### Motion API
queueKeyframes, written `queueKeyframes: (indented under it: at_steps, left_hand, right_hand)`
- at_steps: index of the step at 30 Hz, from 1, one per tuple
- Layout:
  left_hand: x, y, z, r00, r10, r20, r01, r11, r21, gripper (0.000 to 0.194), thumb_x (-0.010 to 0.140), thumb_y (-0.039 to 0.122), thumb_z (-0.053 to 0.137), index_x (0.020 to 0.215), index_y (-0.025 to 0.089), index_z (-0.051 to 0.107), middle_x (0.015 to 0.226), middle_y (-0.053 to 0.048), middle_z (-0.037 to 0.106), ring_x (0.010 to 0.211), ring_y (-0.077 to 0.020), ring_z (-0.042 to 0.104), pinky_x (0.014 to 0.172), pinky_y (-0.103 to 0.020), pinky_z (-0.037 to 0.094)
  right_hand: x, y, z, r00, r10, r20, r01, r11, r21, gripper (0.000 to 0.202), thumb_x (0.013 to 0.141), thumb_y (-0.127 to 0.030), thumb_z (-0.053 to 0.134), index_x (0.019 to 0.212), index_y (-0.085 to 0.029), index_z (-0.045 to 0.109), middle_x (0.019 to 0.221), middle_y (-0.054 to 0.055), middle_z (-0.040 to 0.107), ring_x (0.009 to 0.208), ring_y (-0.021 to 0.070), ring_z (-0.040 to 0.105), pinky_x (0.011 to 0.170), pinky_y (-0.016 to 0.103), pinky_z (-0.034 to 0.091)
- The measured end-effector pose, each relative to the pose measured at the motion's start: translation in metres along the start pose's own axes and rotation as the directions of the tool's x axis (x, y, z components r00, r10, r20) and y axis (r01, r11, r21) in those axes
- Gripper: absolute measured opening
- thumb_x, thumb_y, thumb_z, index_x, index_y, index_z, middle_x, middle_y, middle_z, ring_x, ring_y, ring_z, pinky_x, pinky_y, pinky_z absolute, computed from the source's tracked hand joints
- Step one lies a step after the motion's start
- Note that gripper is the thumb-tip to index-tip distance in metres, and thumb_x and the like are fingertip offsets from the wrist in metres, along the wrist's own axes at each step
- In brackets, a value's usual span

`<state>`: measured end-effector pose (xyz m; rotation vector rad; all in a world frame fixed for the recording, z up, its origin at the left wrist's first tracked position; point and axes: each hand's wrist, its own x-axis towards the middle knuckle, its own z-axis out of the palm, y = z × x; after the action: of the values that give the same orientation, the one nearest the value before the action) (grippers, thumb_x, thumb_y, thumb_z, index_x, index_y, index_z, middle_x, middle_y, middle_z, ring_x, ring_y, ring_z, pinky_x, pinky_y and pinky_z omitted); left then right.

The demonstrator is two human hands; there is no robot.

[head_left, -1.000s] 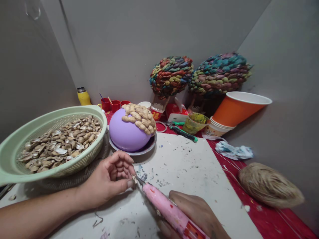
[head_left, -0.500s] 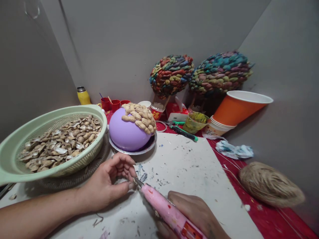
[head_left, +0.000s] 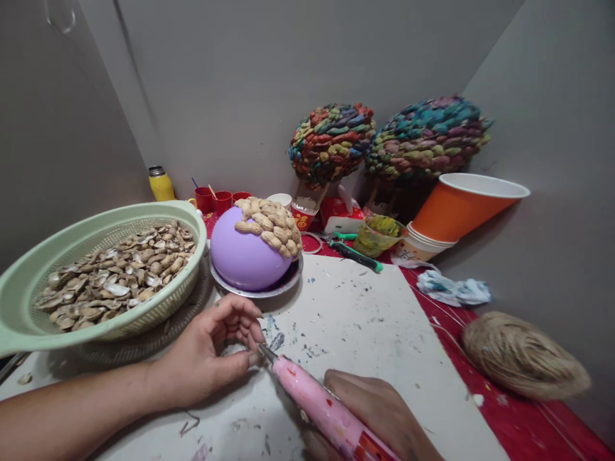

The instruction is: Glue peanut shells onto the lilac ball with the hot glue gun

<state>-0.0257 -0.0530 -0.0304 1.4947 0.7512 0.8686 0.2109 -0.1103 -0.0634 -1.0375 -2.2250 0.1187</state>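
My right hand [head_left: 379,410] is wrapped round a pink glue gun [head_left: 312,397] with red specks, its metal nozzle pointing up and left. The nozzle tip is right at the fingertips of my left hand [head_left: 225,346]. Those fingers are curled with the thumb bent toward them; whatever they pinch is hidden or too small to make out. Beyond my left hand, a purple balloon [head_left: 245,256] rests in a shallow metal bowl [head_left: 273,291]. Whole peanuts [head_left: 273,224] cover its upper right side. A green colander [head_left: 158,314] of peanut shells [head_left: 115,282] stands at the left.
Behind the white board [head_left: 365,326] are red cups [head_left: 222,203], a yellow bottle [head_left: 161,184], green-handled pliers [head_left: 358,256] and a plastic cup [head_left: 377,237]. Two colourful peanut-covered balls [head_left: 331,144] stand by the wall. Orange paper cups [head_left: 461,208], a stained cloth [head_left: 451,288] and twine [head_left: 523,355] lie right.
Both hands and the glue gun stay almost in place; the nozzle remains at my left fingertips. The view has shifted very slightly.
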Motion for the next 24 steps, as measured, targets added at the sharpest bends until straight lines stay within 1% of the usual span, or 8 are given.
queueKeyframes:
  at_steps: [3,4,7,10,14,19,24]
  left_hand:
    - [-0.0007,0.0,0.0005,1.0,-0.005,0.004,0.005,1.0,0.002,0.03,0.08,0.01,0.066,0.106,0.02,0.055,0.091,-0.003,0.062,0.084,-0.0145,0.059,0.077,-0.027,0.049]
    - [-0.0008,-0.0001,0.0006,1.0,-0.007,0.005,0.007,1.0,0.002,0.03,0.08,0.01,0.066,0.106,0.019,0.055,0.091,-0.003,0.062,0.084,-0.0146,0.059,0.077,-0.027,0.049]
    - [-0.0008,-0.0011,0.0009,1.0,-0.008,0.012,0.008,1.0,0.003,0.032,0.08,0.01,0.066,0.107,0.02,0.054,0.091,-0.003,0.062,0.085,-0.0145,0.059,0.078,-0.027,0.049]
    - [0.0,-0.0021,0.0006,1.0,0.001,0.019,-0.001,1.0,0.001,0.033,0.08,0.009,0.065,0.108,0.02,0.053,0.092,-0.003,0.061,0.085,-0.0132,0.059,0.078,-0.027,0.049]
    - [0.0009,-0.0026,-0.0005,1.0,0.005,0.025,-0.005,1.0,-0.01,0.034,0.08,0.007,0.065,0.109,0.02,0.053,0.093,-0.002,0.061,0.086,-0.0124,0.058,0.079,-0.026,0.048]
    - [0.0014,-0.0015,-0.0015,1.0,-0.021,0.021,0.022,0.999,-0.045,0.034,0.08,0.008,0.066,0.109,0.021,0.052,0.092,-0.001,0.061,0.085,-0.0113,0.058,0.078,-0.025,0.048]
    - [0.0023,-0.0001,-0.0012,0.999,-0.048,0.012,0.049,0.995,-0.087,0.033,0.08,0.009,0.068,0.107,0.02,0.053,0.09,0.0,0.061,0.083,-0.0103,0.057,0.077,-0.024,0.047]
  right_hand:
    - [-0.0029,0.0025,0.0003,0.997,-0.016,0.082,0.013,0.999,0.036,0.022,0.081,-0.024,0.053,0.062,-0.022,0.043,0.052,-0.006,0.041,0.04,0.008,0.039,0.039,0.024,0.029]
    - [-0.0041,0.0033,0.0006,0.996,-0.01,0.087,0.007,0.999,0.035,0.022,0.081,-0.024,0.054,0.062,-0.022,0.042,0.053,-0.006,0.041,0.04,0.0082,0.039,0.039,0.024,0.029]
    - [-0.0069,0.0047,0.0023,0.998,-0.022,0.06,0.02,0.999,0.036,0.023,0.079,-0.023,0.056,0.062,-0.022,0.042,0.053,-0.007,0.039,0.04,0.0081,0.039,0.04,0.025,0.027]
    - [-0.0069,0.0039,0.0039,0.999,-0.05,0.016,0.049,0.998,0.05,0.021,0.081,-0.023,0.055,0.063,-0.022,0.044,0.052,-0.007,0.039,0.041,0.0078,0.037,0.04,0.025,0.024]
    - [-0.0048,0.0022,0.0044,0.999,-0.032,-0.019,0.033,0.999,0.02,0.023,0.083,-0.025,0.052,0.063,-0.022,0.043,0.051,-0.007,0.04,0.04,0.0079,0.036,0.04,0.026,0.023]
    - [-0.0043,0.0034,0.0024,0.999,-0.044,0.028,0.042,0.998,0.051,0.023,0.082,-0.022,0.052,0.062,-0.023,0.039,0.052,-0.007,0.038,0.04,0.0081,0.036,0.039,0.025,0.025]
    - [-0.0054,0.0055,0.0013,0.997,-0.045,0.061,0.042,0.998,0.053,0.022,0.082,-0.023,0.054,0.063,-0.023,0.042,0.052,-0.007,0.04,0.04,0.0091,0.038,0.039,0.026,0.027]
